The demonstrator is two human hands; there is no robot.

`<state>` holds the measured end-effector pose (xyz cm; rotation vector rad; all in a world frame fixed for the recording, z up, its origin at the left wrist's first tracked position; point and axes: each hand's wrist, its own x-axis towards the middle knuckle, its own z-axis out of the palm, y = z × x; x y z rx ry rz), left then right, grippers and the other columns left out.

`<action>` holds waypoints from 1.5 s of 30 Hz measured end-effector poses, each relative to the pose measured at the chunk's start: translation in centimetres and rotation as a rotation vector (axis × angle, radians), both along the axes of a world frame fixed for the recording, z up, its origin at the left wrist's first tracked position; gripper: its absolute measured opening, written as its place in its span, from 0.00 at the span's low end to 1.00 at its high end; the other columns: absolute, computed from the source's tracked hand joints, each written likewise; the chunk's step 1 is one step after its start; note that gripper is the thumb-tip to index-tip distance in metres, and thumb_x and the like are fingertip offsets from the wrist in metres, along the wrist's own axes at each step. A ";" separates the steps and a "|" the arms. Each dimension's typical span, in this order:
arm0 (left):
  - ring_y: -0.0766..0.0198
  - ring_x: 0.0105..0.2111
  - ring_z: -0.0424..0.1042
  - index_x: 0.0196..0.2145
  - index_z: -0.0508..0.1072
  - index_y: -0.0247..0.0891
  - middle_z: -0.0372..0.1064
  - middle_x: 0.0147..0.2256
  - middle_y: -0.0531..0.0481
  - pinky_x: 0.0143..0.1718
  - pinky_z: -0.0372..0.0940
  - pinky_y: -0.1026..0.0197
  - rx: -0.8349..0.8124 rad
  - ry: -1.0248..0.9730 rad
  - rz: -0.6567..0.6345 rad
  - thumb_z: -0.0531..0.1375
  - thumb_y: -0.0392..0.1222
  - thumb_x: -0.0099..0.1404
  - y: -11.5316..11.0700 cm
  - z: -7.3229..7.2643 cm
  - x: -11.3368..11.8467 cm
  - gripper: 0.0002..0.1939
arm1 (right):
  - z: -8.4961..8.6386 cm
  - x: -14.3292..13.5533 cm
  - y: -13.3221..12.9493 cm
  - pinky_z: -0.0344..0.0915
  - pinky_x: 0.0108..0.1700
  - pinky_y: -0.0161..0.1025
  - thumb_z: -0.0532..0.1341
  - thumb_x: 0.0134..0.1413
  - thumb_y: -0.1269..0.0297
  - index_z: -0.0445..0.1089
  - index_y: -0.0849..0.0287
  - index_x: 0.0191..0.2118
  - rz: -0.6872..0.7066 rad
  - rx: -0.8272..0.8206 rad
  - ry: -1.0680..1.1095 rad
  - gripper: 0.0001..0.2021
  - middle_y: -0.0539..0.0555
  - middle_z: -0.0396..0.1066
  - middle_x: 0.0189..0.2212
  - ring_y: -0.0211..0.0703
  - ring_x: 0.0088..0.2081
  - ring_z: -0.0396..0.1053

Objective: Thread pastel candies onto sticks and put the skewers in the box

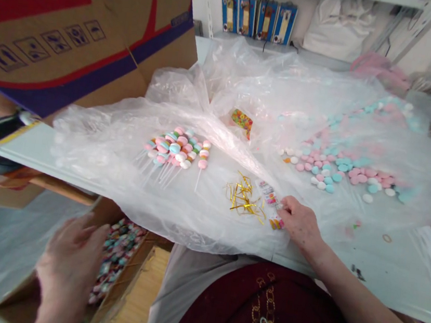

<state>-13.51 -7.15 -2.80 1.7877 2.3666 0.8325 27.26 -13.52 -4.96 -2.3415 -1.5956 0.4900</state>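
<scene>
On the plastic-covered table, my right hand (pixel 298 221) is closed, its fingertips pinching a small clear plastic bag (pixel 268 193) with colourful print. Gold twist ties (pixel 245 199) lie loose just left of it. My left hand (pixel 71 264), somewhat blurred, hangs over an open cardboard box at lower left. Its fingers look loosely bent and apart, with nothing visible in them. Inside the box are many wrapped, pastel-coloured sweets (pixel 120 252). Marshmallow skewers (pixel 175 149) on white sticks lie in a pile on the plastic sheet, left of the ties.
Loose pink, blue and white marshmallows (pixel 328 170) lie at the right, partly under clear plastic sheeting (pixel 318 95). A large printed carton (pixel 103 79) stands at the left. Blue binders (pixel 266 20) and a white bag (pixel 340 27) sit on the shelf behind.
</scene>
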 end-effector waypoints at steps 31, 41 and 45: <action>0.71 0.23 0.68 0.24 0.73 0.32 0.70 0.22 0.52 0.28 0.65 0.68 -0.233 -1.907 0.087 0.69 0.34 0.47 2.1 -0.8 15.3 0.08 | 3.2 -12.4 9.7 0.55 0.30 0.33 0.48 0.63 0.58 0.66 0.57 0.27 0.392 0.178 0.141 0.17 0.50 0.70 0.24 0.38 0.27 0.65; 0.68 0.27 0.71 0.30 0.72 0.36 0.72 0.27 0.53 0.32 0.67 0.66 -0.050 -1.915 0.217 0.61 0.35 0.56 2.7 -0.5 12.7 0.02 | 1.6 -15.0 15.7 0.60 0.37 0.38 0.53 0.53 0.72 0.71 0.61 0.36 0.219 -0.009 0.142 0.10 0.61 0.74 0.33 0.48 0.38 0.71; 0.69 0.25 0.68 0.23 0.73 0.32 0.70 0.24 0.50 0.29 0.64 0.67 -0.175 -1.801 -0.026 0.63 0.41 0.54 2.5 -0.9 12.3 0.08 | 2.0 -11.2 13.1 0.58 0.27 0.36 0.50 0.53 0.68 0.67 0.60 0.26 0.135 -0.024 0.374 0.11 0.52 0.68 0.21 0.38 0.23 0.66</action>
